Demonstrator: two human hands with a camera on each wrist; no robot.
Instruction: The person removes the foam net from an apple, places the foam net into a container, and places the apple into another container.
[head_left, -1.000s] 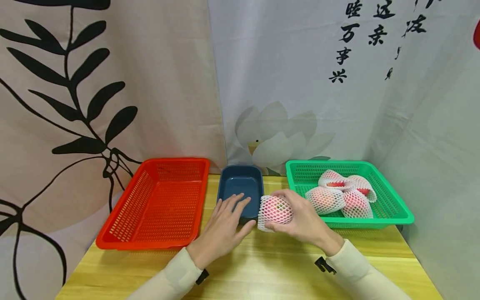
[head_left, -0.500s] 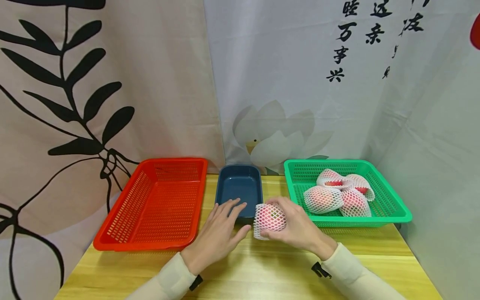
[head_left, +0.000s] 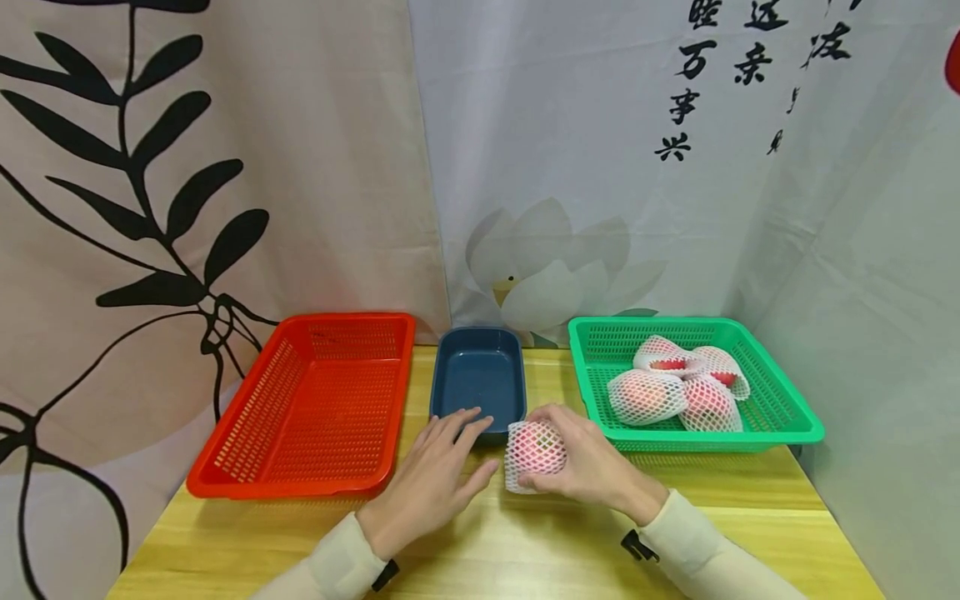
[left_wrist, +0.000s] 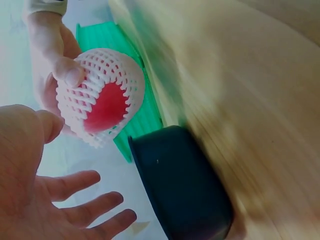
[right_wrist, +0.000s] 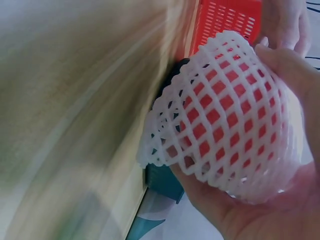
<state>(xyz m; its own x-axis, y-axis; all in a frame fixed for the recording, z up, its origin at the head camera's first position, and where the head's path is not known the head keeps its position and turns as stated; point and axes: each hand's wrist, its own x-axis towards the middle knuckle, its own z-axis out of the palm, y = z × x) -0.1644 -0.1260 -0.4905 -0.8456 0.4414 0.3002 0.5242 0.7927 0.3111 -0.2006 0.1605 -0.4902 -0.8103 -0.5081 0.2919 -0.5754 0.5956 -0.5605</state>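
My right hand [head_left: 588,467] grips a round red fruit [head_left: 536,454] in a white foam net, in front of the small dark blue tray [head_left: 480,375]. In the right wrist view, fingers and thumb curve round the netted fruit [right_wrist: 225,115], which is above the wooden table. My left hand [head_left: 427,483] hovers by the tray's near left corner with fingers spread and nothing in them. The left wrist view shows a bare red patch of the fruit [left_wrist: 107,107] through an opening in the net, apart from the left fingers.
A red plastic basket [head_left: 330,400] with bare floor stands on the left. On the right, a green basket [head_left: 787,417] holds several netted fruits [head_left: 708,404]. Printed curtains [head_left: 345,167] hang behind the wooden table [head_left: 510,550].
The right hand has drawn the netted fruit toward the body and slightly left. My left hand has shifted the same way, away from over the blue tray. The baskets have stayed in place.
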